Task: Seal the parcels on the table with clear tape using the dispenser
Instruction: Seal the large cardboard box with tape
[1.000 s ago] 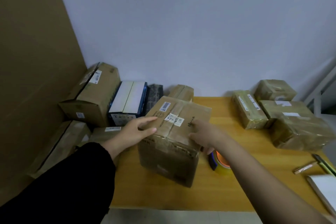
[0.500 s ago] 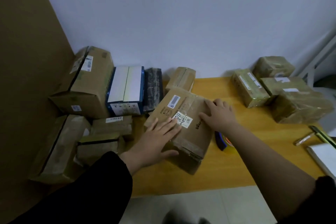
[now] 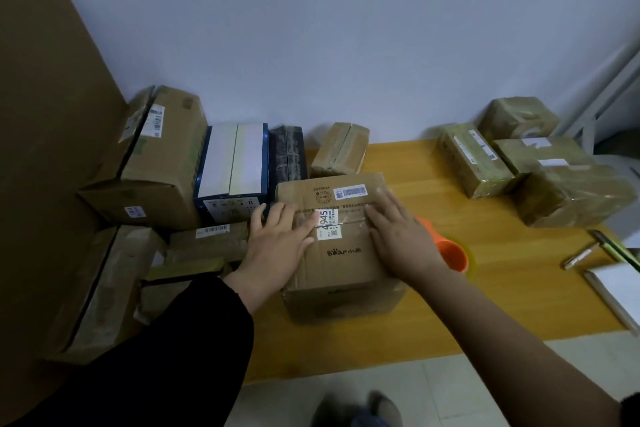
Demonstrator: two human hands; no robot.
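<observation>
Since half a second before, the central parcel [image 3: 341, 253] had been swung round square to the person, and the right hand [image 3: 401, 239] had come off its far right edge onto the top. Both hands lay open and flat on the parcel's lid, fingers straight. The left hand [image 3: 277, 246], coming out of a black sleeve [image 3: 156, 357], pressed the left side of the lid, with its fingertips reaching the white label [image 3: 329, 224] on the taped centre seam. The right hand pressed the right side. The parcel stood on the yellow worktop [image 3: 502, 308]. Just right of the parcel, partly hidden by the right wrist, the orange tape dispenser [image 3: 452, 253] lay on the worktop, with neither hand on it. Further right of the parcel lay two pens [image 3: 581, 255] and a notebook [image 3: 620, 288]. Behind the parcel stood a small brown box [image 3: 341, 152], to its far left a blue and white box [image 3: 235, 163] and a large carton [image 3: 159, 156], and to its far right a cluster of film-wrapped parcels [image 3: 568, 191].
</observation>
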